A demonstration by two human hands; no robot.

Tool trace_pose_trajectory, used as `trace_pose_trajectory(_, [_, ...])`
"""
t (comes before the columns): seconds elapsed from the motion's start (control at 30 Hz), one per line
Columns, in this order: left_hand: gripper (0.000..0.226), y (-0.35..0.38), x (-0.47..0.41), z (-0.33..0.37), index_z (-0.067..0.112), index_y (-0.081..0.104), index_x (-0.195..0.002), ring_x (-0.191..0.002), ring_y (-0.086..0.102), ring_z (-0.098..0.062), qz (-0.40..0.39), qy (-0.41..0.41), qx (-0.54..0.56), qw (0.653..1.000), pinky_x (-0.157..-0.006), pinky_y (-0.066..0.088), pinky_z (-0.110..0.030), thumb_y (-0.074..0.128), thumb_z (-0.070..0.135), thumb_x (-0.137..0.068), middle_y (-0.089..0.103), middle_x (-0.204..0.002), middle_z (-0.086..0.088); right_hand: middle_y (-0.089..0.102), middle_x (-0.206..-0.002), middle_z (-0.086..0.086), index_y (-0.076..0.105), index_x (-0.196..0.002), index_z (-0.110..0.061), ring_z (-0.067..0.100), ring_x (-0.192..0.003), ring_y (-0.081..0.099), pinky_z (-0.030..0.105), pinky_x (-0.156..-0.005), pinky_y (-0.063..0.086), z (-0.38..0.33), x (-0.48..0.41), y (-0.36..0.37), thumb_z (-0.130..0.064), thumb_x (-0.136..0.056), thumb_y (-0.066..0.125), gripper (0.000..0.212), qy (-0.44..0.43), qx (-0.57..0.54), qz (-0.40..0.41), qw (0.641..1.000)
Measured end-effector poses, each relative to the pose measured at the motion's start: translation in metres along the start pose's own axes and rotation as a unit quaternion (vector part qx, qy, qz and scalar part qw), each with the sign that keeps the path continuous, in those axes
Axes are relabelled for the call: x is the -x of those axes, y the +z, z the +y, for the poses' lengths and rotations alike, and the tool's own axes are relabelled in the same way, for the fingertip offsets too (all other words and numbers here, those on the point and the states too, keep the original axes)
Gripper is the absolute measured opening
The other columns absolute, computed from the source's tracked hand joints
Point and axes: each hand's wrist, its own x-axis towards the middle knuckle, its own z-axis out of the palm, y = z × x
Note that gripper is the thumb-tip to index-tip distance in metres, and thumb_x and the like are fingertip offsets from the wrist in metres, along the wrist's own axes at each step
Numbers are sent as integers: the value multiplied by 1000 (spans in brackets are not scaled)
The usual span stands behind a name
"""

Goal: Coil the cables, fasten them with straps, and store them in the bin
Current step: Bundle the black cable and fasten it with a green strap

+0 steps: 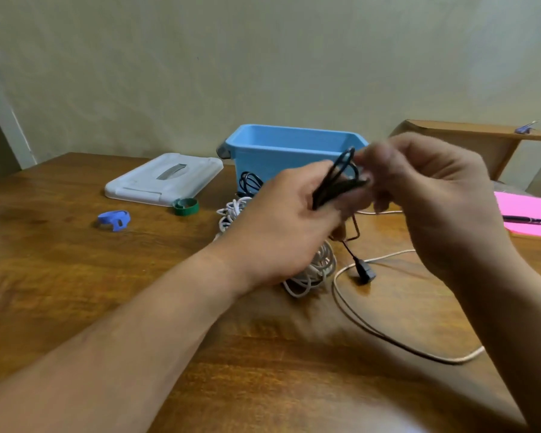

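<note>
Above grainy wooden table (107, 292), both hands' fingers (341, 195) pinching looped black cable (341, 179)

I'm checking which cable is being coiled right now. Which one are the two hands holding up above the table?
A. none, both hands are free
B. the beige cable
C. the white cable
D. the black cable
D: the left hand and right hand hold loops of the black cable between them, its plug end hanging down to the table, while the white cable and beige cable lie on the wood.
</note>
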Motion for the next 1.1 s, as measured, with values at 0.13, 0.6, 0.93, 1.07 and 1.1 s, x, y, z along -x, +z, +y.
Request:
trace_pose_trajectory(0.13, [34,-12,-9,-1,19,64,-84,-68,58,-13,137,-8,159,978,-77,50,-33,51,36,-110,59,-62,4,77,-94,-1,75,-108,-25,13,-92,72,34,-82,55,3,-2,-7,-39,-106,61,21,12,46,19,999])
trace_pose_trajectory(0.6, [44,-45,-19,-5,26,37,-73,-44,18,-5,165,-74,520,835,-38,19,-18,48,49,-109,19,-58,10,77,-91,-12,79,-93,-31,8,-92,70,32,-83,57,10,-1,-15,-48,-89,73,18,63,234,-189,952])
trace_pose_trajectory(0.93, [25,-6,-5,-6,16,74,-109,-61,54,-11,20,-61,81,995,-51,43,-19,60,37,-105,72,-91,-17,70,-73,2,78,-90,-16,12,-72,61,27,-71,51,7,-6,-23,-37,-91,72,21,10,63,-94,993])
trace_pose_trajectory(1.07, [11,4,2,-2,20,69,-100,-84,68,-18,-58,-3,-11,998,-78,56,-34,63,27,-105,71,-87,-3,67,-68,-1,72,-83,-25,16,-63,58,31,-60,47,6,-6,-21,-42,-94,74,20,-29,44,-65,997])
trace_pose_trajectory(1.1, [14,4,3,-1,25,66,-93,-78,65,-16,-56,4,-12,998,-73,53,-31,62,27,-106,66,-80,-1,66,-68,1,72,-82,-26,19,-62,56,34,-58,46,5,-6,-20,-45,-93,75,23,-32,44,-60,997])
